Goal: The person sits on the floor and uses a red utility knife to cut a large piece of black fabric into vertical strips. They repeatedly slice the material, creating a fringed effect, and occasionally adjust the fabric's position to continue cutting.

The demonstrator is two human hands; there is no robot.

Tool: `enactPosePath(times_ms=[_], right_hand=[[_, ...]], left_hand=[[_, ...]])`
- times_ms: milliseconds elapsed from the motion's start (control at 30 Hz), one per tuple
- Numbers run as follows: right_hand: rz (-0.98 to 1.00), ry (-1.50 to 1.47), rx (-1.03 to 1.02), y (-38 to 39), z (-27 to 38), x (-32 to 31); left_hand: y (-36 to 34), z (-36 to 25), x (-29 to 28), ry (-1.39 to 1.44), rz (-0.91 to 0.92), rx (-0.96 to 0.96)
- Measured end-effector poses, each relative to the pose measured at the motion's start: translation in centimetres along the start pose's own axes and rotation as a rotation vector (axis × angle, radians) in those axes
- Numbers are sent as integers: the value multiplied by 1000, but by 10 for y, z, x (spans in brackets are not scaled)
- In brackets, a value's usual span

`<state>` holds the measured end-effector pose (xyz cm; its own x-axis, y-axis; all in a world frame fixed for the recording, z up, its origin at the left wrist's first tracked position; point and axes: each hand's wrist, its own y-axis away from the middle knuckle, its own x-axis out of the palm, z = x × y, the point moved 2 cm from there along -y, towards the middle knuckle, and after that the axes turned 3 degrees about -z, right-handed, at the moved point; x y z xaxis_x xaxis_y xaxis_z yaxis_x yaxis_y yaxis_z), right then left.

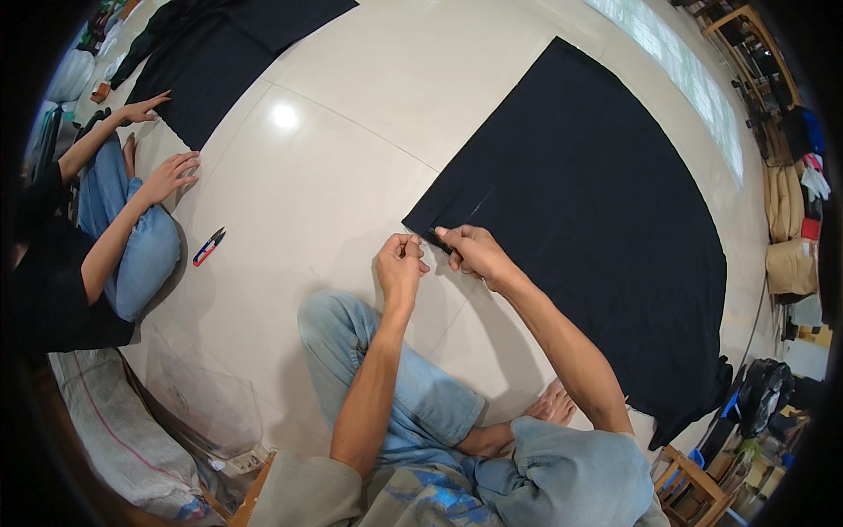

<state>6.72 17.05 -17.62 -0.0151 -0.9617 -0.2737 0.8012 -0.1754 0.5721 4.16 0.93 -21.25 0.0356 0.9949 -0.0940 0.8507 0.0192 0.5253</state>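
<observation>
A large black cloth (pixel 590 202) with a curved outer edge lies on the floor at the right. At its near left corner my right hand (pixel 467 253) pinches a dark bit at the edge, apparently the cloth; a thin pale line runs over the cloth just above. My left hand (pixel 399 268) is just left of it, below the corner, fingers curled and pinched together on something too small to make out. Red-and-blue thread snips (pixel 209 247) lie on the tiles off to the left, out of both hands.
A co-worker (pixel 105 246) sits at the left, hands by a second black cloth (pixel 219 53). A woven sack (pixel 123 430) is at lower left. Paper bundles (pixel 788 263), a black bag (pixel 764 395) and wooden stools (pixel 689 487) line the right. My crossed legs fill the bottom middle.
</observation>
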Motion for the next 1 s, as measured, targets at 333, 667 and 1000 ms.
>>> enactPosePath(times_ms=[333, 667, 1000], right_hand=[[39, 29, -138, -26, -33, 16], [150, -245, 81, -27, -34, 26], [124, -179, 103, -33, -42, 25]], left_hand=[[0, 2, 1, -30, -21, 39], [0, 2, 1, -11, -18, 44], [-3, 6, 4, 6, -34, 70]])
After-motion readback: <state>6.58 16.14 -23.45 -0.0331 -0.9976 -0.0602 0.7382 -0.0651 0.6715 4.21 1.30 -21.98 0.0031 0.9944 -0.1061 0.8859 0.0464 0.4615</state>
